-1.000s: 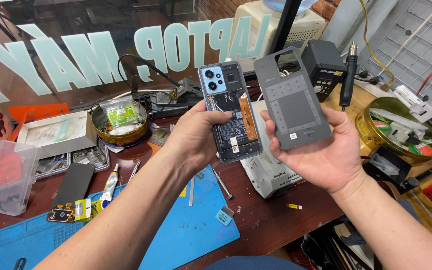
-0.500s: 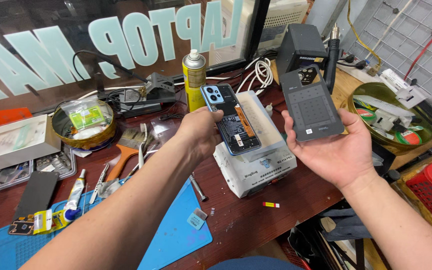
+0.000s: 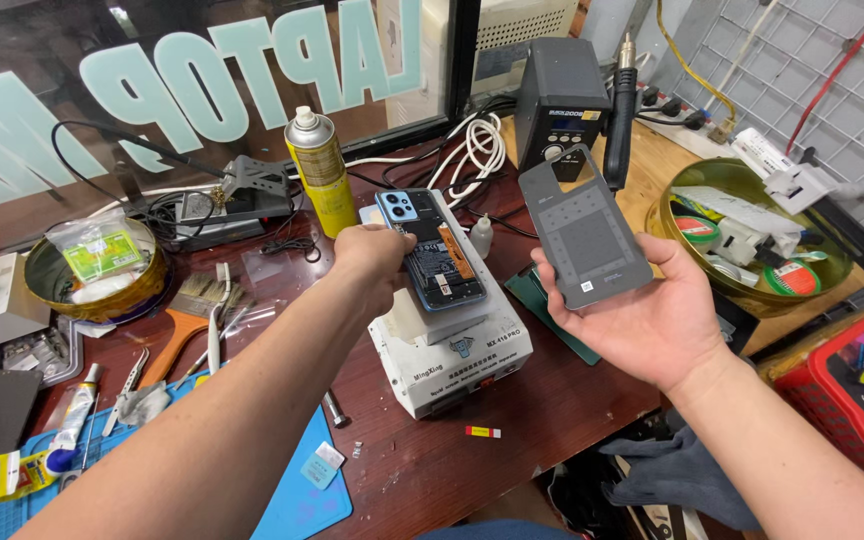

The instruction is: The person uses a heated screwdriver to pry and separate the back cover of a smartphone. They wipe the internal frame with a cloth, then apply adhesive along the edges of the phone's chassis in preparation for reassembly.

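Observation:
My left hand point(image 3: 370, 262) grips an opened smartphone point(image 3: 434, 252) by its left edge. The phone shows its battery, circuit board and blue camera block, and lies low over the top of a white box-shaped machine point(image 3: 452, 350). My right hand point(image 3: 642, 310) holds the phone's grey back cover point(image 3: 584, 228) on its open palm, inner side up, to the right of the machine. The two hands are apart.
A yellow spray can point(image 3: 318, 170), a dark soldering station point(image 3: 562, 105) with its handpiece point(image 3: 619, 110), white cables point(image 3: 472, 145), a brass bowl of tape rolls point(image 3: 752, 240) and a bowl with packets point(image 3: 92, 270) stand behind. A brush point(image 3: 187, 320) and blue mat point(image 3: 292, 490) lie left; a red basket point(image 3: 852, 390) sits right.
Both hands have come down from in front of the camera. The opened phone has dropped onto the white machine's top. The back cover has moved right and lower.

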